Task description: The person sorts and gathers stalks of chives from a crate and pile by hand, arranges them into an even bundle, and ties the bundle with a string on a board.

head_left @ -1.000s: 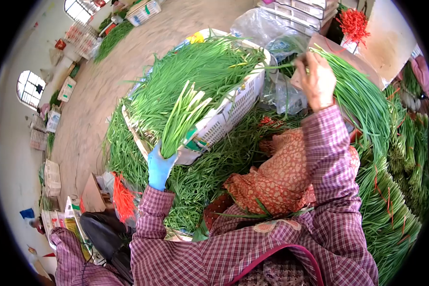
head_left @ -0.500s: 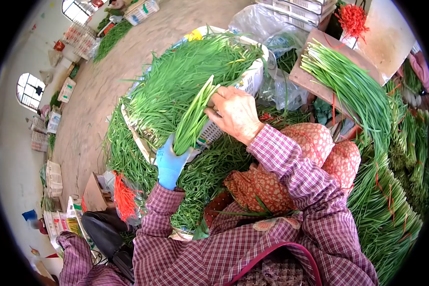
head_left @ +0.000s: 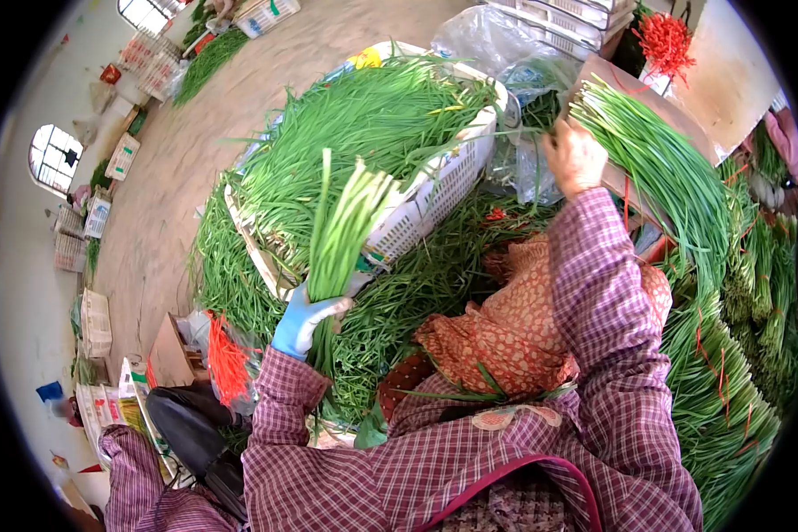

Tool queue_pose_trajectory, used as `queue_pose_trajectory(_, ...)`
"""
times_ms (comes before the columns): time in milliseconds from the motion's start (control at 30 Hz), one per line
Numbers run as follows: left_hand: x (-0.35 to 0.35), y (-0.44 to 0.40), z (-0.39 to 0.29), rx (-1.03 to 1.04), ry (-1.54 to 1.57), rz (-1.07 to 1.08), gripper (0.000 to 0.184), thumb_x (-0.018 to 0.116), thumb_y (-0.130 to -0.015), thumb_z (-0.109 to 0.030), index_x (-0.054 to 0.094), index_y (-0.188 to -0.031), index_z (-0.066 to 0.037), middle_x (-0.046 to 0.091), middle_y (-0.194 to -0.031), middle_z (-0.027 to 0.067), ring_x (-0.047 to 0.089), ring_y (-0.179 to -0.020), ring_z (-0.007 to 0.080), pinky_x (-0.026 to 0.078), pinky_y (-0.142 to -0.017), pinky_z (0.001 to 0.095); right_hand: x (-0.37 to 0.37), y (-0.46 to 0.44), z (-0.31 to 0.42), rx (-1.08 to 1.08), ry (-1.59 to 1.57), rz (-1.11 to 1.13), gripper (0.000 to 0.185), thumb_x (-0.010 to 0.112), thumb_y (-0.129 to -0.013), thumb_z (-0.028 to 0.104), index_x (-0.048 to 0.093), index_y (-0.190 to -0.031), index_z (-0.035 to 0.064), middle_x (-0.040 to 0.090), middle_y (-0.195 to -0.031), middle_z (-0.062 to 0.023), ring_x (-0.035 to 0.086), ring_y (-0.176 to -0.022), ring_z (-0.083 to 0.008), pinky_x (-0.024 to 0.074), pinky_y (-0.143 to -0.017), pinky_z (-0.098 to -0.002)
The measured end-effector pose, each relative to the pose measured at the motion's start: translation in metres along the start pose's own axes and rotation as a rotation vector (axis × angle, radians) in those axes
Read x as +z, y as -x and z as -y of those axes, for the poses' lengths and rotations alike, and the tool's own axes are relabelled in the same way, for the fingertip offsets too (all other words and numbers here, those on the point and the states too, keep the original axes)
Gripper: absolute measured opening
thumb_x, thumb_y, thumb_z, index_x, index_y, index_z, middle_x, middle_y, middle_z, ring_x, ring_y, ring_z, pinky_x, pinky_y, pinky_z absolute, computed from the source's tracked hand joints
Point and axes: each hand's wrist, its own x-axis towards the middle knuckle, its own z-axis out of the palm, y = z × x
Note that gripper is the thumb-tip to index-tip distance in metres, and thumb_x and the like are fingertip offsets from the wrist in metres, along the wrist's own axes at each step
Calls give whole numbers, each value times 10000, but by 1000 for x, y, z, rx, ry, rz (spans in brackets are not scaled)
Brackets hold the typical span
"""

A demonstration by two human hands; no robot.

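Note:
My left hand [head_left: 306,321], in a blue glove, is closed around the lower part of a bunch of green chives [head_left: 341,235], whose pale ends point up. My right hand [head_left: 576,157] is bare, with its fingers curled, beside the wooden board [head_left: 585,164] at the right. A thin, blurred chive blade [head_left: 505,132] trails leftward from its fingers. On the board lies a pile of chives [head_left: 656,151] with pale ends toward the back. Between my hands stands a white plastic basket [head_left: 434,208] heaped with loose chives [head_left: 363,124].
Loose greens [head_left: 381,328] cover the ground around the basket. Tied bundles [head_left: 709,399] lie at the right. Red ties [head_left: 665,43] hang behind the board, and more red ties [head_left: 229,359] lie at the left. Stacked white crates [head_left: 559,27] stand at the back. Another person's sleeve [head_left: 137,470] shows lower left.
My right hand has left the bunch and moved right to the board. My left hand has moved slightly down and left, and the bunch now stands more upright.

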Motion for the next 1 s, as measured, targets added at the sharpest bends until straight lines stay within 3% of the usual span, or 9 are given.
queue_pose_trajectory(67,-6,10,0,-37,38,11,473,707,-781,-180,515,-1146,51,573,-698,65,516,-519,146,451,-495,282,15,-7,-23,179,218,535,351,625,-853,408,643,-1014,97,671,-958,-96,666,-751,-221,520,-648,-393)
queue_pose_trajectory(200,4,16,-5,-86,293,30,457,634,-816,-183,470,-1194,16,466,-610,59,451,-490,156,447,-498,319,75,9,-32,207,144,856,620,616,-840,516,503,-1282,96,635,-1138,-151,656,-930,-264,520,-793,-400)
queue_pose_trajectory(333,30,9,-13,-95,365,190,430,626,-821,-199,487,-1164,19,461,-618,56,436,-498,153,424,-507,305,60,42,72,71,-1067,847,999,658,-763,601,181,-1440,43,428,-1360,-239,446,-1235,-322,359,-1034,-416)
queue_pose_trajectory(400,45,7,-11,-137,392,238,328,672,-803,-189,548,-1020,25,511,-678,49,469,-522,137,454,-524,299,56,50,118,54,-1538,738,1058,728,-774,470,79,-1479,22,400,-1399,-250,429,-1286,-293,341,-1079,-385)
queue_pose_trajectory(567,72,11,-10,-79,360,188,337,641,-827,-220,529,-1046,11,490,-666,44,452,-507,135,431,-506,297,15,47,128,161,-1711,576,732,721,-817,119,298,-1399,-15,533,-1275,-111,518,-1137,-164,410,-996,-306)
queue_pose_trajectory(700,72,12,-9,-87,313,175,297,633,-838,-231,528,-999,-4,490,-670,43,447,-502,130,431,-500,295,13,41,109,202,-1339,429,295,633,-875,238,629,-1041,-6,675,-982,-148,624,-963,-214,471,-873,-311)
queue_pose_trajectory(800,72,15,-5,-108,284,163,289,627,-840,-227,527,-991,-2,483,-652,39,436,-482,129,426,-489,289,-8,25,99,469,-1393,313,200,614,-885,154,640,-1006,-3,697,-851,-99,655,-758,-176,510,-751,-304)
queue_pose_trajectory(867,65,17,5,-92,262,118,289,623,-843,-227,531,-989,5,482,-637,34,436,-468,131,425,-479,284,18,16,73,413,-1323,194,153,600,-886,111,645,-983,1,696,-769,-77,646,-670,-143,520,-666,-286)
queue_pose_trajectory(1000,66,16,-2,-93,245,56,267,637,-837,-197,543,-976,12,493,-640,30,450,-469,125,438,-478,283,-16,22,81,-304,-712,55,144,681,-816,247,659,-816,105,610,-758,-23,600,-706,-159,504,-591,-323)
